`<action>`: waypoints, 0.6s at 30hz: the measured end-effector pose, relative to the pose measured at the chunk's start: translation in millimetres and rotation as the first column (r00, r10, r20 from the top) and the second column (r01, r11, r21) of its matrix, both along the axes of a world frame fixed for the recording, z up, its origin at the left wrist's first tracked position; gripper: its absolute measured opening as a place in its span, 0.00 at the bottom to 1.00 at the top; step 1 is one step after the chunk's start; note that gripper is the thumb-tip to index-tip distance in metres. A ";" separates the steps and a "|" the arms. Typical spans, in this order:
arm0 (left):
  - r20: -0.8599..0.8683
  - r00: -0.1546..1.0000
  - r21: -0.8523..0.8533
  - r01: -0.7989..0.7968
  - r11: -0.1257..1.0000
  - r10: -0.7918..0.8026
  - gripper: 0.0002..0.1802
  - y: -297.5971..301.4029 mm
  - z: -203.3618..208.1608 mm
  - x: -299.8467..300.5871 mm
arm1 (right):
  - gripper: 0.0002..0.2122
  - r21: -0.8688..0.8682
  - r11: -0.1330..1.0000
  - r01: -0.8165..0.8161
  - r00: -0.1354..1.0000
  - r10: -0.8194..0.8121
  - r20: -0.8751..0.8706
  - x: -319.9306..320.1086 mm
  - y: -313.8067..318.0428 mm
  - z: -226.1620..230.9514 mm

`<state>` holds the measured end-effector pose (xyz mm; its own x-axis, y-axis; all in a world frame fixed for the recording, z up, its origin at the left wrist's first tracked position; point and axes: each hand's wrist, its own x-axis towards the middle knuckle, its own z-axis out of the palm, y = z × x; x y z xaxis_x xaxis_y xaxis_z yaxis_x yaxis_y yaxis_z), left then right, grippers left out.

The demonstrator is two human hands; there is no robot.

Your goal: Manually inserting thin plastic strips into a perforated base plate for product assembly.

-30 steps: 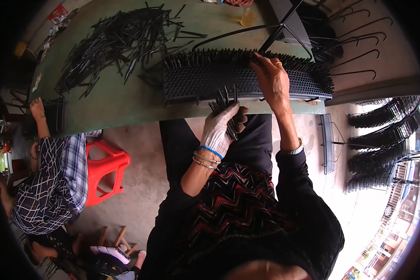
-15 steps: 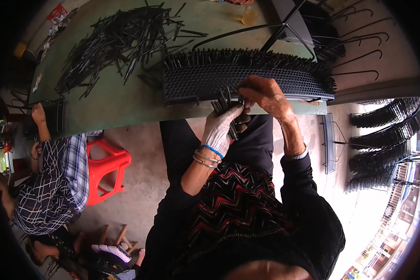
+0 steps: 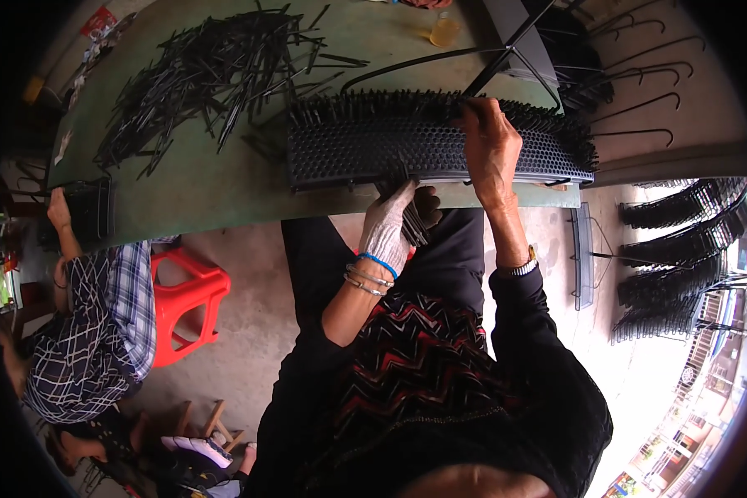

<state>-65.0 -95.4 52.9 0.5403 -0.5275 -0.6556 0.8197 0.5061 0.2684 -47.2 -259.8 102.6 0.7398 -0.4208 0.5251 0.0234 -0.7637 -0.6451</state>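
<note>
My left hand (image 3: 389, 217), in a white glove with the fingertips darker, is closed around a bundle of thin black sticks (image 3: 416, 226) just in front of the table edge. A long black perforated rack (image 3: 373, 153) lies along that edge, with a dense row of black sticks (image 3: 373, 106) standing in its far holes. My bare right hand (image 3: 491, 149) reaches over the rack, thumb and fingers pinched at this row. The pinch appears to be on one thin black stick, mostly hidden by the fingers.
Loose black sticks (image 3: 216, 75) are heaped on the green table (image 3: 166, 207). A bent black rod frame (image 3: 423, 55) stands behind the rack, near a cup of yellow liquid (image 3: 445, 33). Another person (image 3: 83, 315) sits at left by a red stool (image 3: 189, 307). Black wire racks (image 3: 681, 249) are stacked at right.
My right hand has moved from beside the bundle, forward and right to the row of standing sticks. My left hand keeps the bundle, which is now tilted differently.
</note>
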 end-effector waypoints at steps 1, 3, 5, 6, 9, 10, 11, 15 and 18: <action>0.001 1.000 -0.013 -0.019 1.000 0.019 0.10 0.9 -1.6 -0.8 | 0.03 0.000 1.000 -0.002 1.000 0.002 -0.001 0.2 -0.1 -1.9; 0.001 0.999 -0.025 -0.041 0.999 0.041 0.09 3.5 -4.7 -2.6 | 0.03 -0.074 0.997 -0.014 0.997 0.008 -0.079 0.4 -0.4 -4.9; 0.032 0.999 0.022 -0.033 0.999 0.032 0.09 6.7 3.6 -1.7 | 0.04 -0.133 0.991 -0.004 0.997 -0.006 -0.073 4.3 -1.5 -9.3; 0.031 0.999 0.022 -0.032 0.999 0.031 0.09 7.9 6.0 -1.5 | 0.04 -0.192 0.981 0.006 0.998 -0.018 -0.065 5.8 -1.4 -10.4; 0.049 0.999 0.021 -0.018 1.000 0.017 0.09 11.3 12.1 -0.4 | 0.05 -0.290 0.956 0.044 0.990 -0.080 -0.112 9.3 2.5 0.2; 0.041 0.999 0.023 -0.018 1.000 0.017 0.09 12.0 14.5 -0.3 | 0.05 -0.291 0.956 0.045 0.990 -0.081 -0.113 11.1 2.0 0.8; 0.033 0.999 0.025 -0.018 1.000 0.018 0.09 12.4 16.7 -0.1 | 0.06 -0.309 0.951 0.026 0.988 -0.071 -0.135 14.9 0.4 0.8; -0.001 1.000 0.038 -0.002 0.999 0.002 0.08 12.3 25.2 2.7 | 0.07 -0.368 0.930 -0.027 0.968 -0.068 -0.242 24.4 -0.8 -6.1; 0.037 0.999 0.067 -0.019 0.998 0.016 0.08 14.7 29.6 4.0 | 0.08 -0.405 0.914 -0.013 0.978 -0.072 -0.194 22.6 -3.3 -11.2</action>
<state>-61.1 -80.7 82.5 0.5734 -0.4728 -0.6691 0.7999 0.4998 0.3322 -24.6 -263.1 91.5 0.8379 -0.2286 0.4957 -0.1007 -0.9572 -0.2713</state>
